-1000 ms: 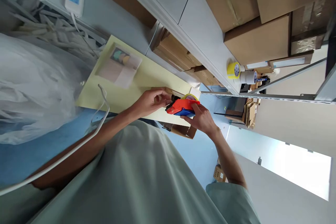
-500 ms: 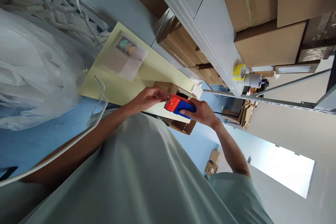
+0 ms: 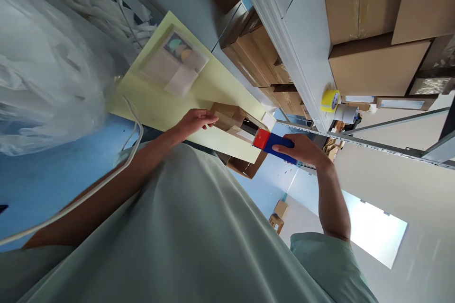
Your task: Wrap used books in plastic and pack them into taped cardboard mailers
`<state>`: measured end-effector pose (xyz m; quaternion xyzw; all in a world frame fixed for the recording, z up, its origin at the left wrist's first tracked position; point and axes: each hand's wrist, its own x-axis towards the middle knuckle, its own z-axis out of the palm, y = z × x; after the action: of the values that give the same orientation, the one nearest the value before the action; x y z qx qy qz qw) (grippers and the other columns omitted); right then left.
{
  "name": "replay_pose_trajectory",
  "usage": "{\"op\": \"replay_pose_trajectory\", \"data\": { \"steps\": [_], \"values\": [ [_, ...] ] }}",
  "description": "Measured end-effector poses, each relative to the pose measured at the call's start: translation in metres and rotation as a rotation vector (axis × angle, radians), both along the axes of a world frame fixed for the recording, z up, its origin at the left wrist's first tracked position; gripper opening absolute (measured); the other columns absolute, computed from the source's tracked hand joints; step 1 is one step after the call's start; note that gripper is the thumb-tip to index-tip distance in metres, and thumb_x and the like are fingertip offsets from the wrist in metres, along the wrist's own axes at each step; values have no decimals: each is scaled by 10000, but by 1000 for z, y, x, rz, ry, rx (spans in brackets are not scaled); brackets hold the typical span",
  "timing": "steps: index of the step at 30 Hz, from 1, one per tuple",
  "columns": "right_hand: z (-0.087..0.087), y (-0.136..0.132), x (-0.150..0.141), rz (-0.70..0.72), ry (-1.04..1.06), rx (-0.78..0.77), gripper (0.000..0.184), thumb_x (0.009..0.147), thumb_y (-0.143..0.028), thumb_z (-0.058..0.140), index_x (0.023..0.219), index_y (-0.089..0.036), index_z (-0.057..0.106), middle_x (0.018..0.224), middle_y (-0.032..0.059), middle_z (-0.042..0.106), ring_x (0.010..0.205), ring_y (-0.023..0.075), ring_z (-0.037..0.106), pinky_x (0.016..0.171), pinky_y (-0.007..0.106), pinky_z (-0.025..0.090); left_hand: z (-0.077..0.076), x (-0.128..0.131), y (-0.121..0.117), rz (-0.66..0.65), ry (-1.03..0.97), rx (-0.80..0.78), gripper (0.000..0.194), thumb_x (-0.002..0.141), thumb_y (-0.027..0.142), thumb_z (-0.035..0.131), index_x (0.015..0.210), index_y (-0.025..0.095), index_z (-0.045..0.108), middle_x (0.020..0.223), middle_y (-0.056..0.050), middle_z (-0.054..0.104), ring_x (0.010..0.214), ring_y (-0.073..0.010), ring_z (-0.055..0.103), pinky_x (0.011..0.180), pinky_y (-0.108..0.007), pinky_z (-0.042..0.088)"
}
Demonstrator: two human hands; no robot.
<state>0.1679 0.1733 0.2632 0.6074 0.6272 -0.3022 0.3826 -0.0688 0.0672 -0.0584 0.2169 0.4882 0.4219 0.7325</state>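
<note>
The view is turned on its side. A small cardboard box (image 3: 232,118) lies on a pale yellow table top (image 3: 156,104). My left hand (image 3: 194,120) rests on the near end of the box, fingers curled over its edge. My right hand (image 3: 302,149) is wrapped round the blue handle of a red and blue tape dispenser (image 3: 272,142), whose red head sits against the far end of the box.
A big clear plastic bag (image 3: 39,71) and white strips lie at the left. Brown cartons (image 3: 377,64) fill a grey shelf; a yellow tape roll (image 3: 330,99) and a white roll (image 3: 346,113) stand on it. A white cable (image 3: 88,189) crosses my arm. More cartons sit on the blue floor.
My right hand has drawn the tape dispenser along the box, away from my left hand to its far end. My left hand stayed on the box. The camera has swung.
</note>
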Motion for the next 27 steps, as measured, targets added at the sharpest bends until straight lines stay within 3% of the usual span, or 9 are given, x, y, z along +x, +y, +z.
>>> {"op": "replay_pose_trajectory", "data": {
  "steps": [7, 10, 16, 20, 24, 27],
  "values": [
    [-3, 1, -14, 100, 42, 137, 717, 871, -947, 636, 783, -235, 647, 703, 29, 689, 642, 195, 642, 577, 312, 404, -16, 34, 19, 64, -45, -56, 563, 588, 693, 955, 752, 212, 712, 789, -73, 729, 796, -226, 660, 734, -367, 496],
    [-7, 2, -18, 78, 53, 178, 710, 867, -941, 652, 760, -241, 622, 695, 31, 689, 617, 188, 632, 557, 314, 393, -18, 43, 24, 90, -47, -79, 505, 604, 620, 963, 729, 210, 695, 739, -61, 704, 761, -214, 633, 709, -359, 481],
    [-16, 2, -24, 111, 51, 244, 676, 876, -901, 680, 745, -240, 619, 695, 32, 687, 618, 184, 627, 557, 316, 385, -18, 55, 28, 72, -3, -152, 247, 759, 363, 874, 710, 185, 709, 600, 29, 587, 672, -137, 511, 658, -317, 399],
    [-19, 0, -25, 83, 25, 235, 654, 891, -880, 681, 763, -241, 631, 690, 30, 693, 616, 189, 644, 556, 321, 399, -16, 56, 28, 4, 152, -43, 145, 900, 211, 732, 767, 157, 753, 664, 71, 655, 786, -115, 551, 747, -272, 413],
    [-19, -1, -28, 87, 8, 232, 641, 894, -867, 689, 766, -242, 631, 686, 30, 691, 619, 191, 645, 559, 325, 397, -15, 55, 27, -37, 305, 54, 117, 924, 154, 679, 834, 162, 755, 797, 51, 746, 876, -141, 642, 825, -267, 445],
    [-18, -1, -30, 105, 21, 220, 645, 904, -871, 679, 778, -240, 640, 689, 33, 692, 620, 194, 645, 561, 328, 399, -18, 55, 26, -42, 418, 42, 51, 878, 173, 741, 926, 190, 741, 865, -10, 775, 913, -225, 716, 857, -321, 484]
  ]
}}
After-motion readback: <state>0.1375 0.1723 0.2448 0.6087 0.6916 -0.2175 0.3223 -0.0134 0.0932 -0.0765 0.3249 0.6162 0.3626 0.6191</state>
